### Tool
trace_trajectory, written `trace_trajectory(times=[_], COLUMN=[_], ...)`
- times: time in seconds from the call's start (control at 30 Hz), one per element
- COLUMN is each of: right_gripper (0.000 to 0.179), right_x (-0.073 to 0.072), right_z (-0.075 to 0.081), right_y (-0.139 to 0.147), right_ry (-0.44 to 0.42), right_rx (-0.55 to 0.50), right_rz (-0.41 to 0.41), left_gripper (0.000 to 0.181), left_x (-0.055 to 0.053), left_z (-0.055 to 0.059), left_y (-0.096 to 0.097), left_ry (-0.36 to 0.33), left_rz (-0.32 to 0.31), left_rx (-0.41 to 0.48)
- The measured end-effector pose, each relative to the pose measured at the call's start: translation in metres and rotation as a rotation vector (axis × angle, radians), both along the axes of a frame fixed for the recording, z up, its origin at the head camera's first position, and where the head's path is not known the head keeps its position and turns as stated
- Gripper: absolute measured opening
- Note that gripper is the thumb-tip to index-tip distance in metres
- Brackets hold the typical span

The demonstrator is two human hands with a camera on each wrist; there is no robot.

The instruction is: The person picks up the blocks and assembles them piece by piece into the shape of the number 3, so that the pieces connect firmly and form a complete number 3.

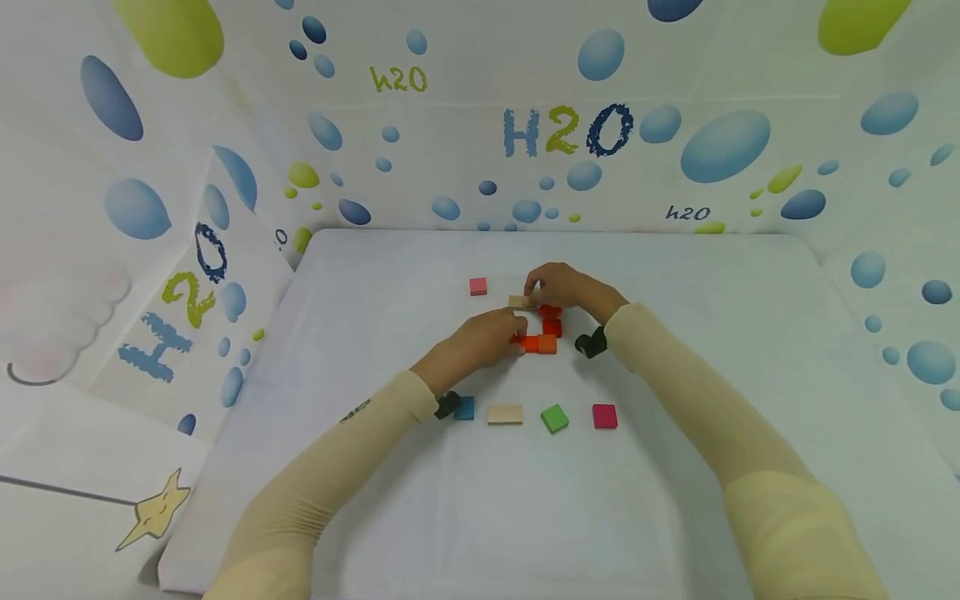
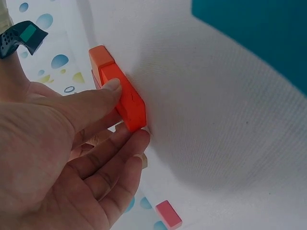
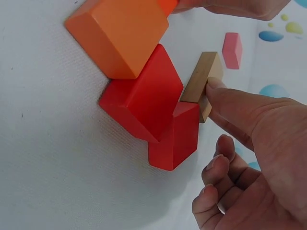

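My left hand (image 1: 489, 335) pinches a long orange-red block (image 2: 128, 101), thumb on its top and fingertips at its far end. That block adjoins an orange block (image 3: 120, 33). My right hand (image 1: 561, 286) grips a plain wooden block (image 3: 200, 81) between thumb and fingers, its other fingers curled in loosely. One end of the wooden block meets a red block (image 3: 180, 136). Another red block (image 3: 151, 93) sits between that one and the orange block, so the pieces form a bent row on the white table. In the head view, the hands partly cover this row.
A pink block (image 1: 477, 287) lies beyond the left hand. Nearer me, a blue block (image 1: 466, 408), another wooden block (image 1: 505, 414), a green block (image 1: 555, 418) and a crimson block (image 1: 605, 416) are spread in a line. Printed sheeting (image 1: 465, 150) hangs behind the table.
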State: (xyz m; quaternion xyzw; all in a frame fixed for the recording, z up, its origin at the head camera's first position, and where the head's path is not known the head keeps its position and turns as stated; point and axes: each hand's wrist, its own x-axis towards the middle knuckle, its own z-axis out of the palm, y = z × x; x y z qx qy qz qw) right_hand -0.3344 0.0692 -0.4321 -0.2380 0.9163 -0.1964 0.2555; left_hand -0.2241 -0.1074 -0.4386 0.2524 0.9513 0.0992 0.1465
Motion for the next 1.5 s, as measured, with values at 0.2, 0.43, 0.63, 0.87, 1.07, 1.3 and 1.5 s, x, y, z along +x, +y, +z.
trace_trajectory(times=[0.2, 0.43, 0.63, 0.87, 1.07, 1.3, 1.5], right_gripper=[0.022, 0.022, 0.023, 0.024, 0.024, 0.025, 0.026], right_x=[0.0004, 0.0001, -0.0005, -0.0003, -0.0013, -0.0016, -0.0002], right_z=[-0.0001, 0.0005, 0.0008, 0.0006, 0.0008, 0.0008, 0.0021], right_y=[-0.0004, 0.0005, 0.0001, -0.0008, -0.0008, 0.0001, 0.0014], right_ry=[0.005, 0.008, 0.012, -0.016, -0.024, -0.024, -0.022], right_rx=[0.009, 0.006, 0.007, 0.016, 0.016, 0.019, 0.022], right_rz=[0.009, 0.018, 0.025, -0.005, -0.003, 0.007, 0.010], left_gripper=[0.028, 0.029, 0.029, 0.029, 0.029, 0.030, 0.030], left_x=[-0.0005, -0.0007, -0.0009, -0.0010, -0.0008, -0.0008, -0.0010], left_z=[-0.0011, 0.0004, 0.0013, 0.0023, 0.0042, 0.0051, 0.0052], left_y=[-0.0004, -0.0008, -0.0011, -0.0017, -0.0024, -0.0020, -0.0009], left_ry=[0.001, 0.003, 0.002, -0.003, -0.004, -0.002, -0.010], left_rz=[-0.003, -0.008, -0.006, -0.002, -0.008, -0.012, -0.012], left_rx=[0.000, 0.004, -0.001, -0.006, 0.007, 0.004, 0.007])
